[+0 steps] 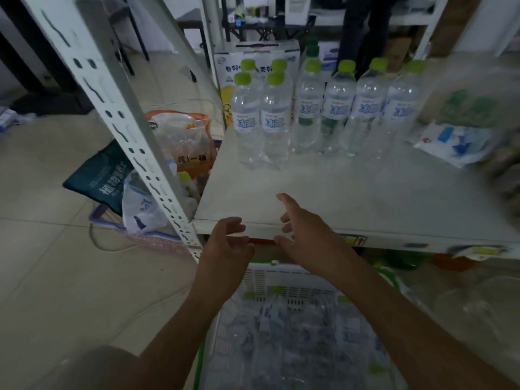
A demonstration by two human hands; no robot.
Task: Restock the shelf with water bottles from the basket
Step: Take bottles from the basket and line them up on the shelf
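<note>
1. So the shelf is already partly stocked. There's a clump of four water bottles with green caps standing upright at the back left, and a row of four more just to their right, with at least one more cap poking up behind that row.
2. The whole front half of the shelf board is bare, so I'd say there's plenty of room for more.
3. The basket sits on the floor right below the shelf edge, and it looks well loaded with clear bottles lying on their sides (it's blurry down there, so no way I'm counting them).
4. Both hands are empty right now. The left hand is loosely curled with fingers half open, hanging at the shelf's front lip. The right hand is spread wide open just beside it, fingertips over the front of the board, gripping nothing.
5. My read: we're maybe halfway at best. Next thing needed is a reach down into the basket for another bottle or two.
</note>
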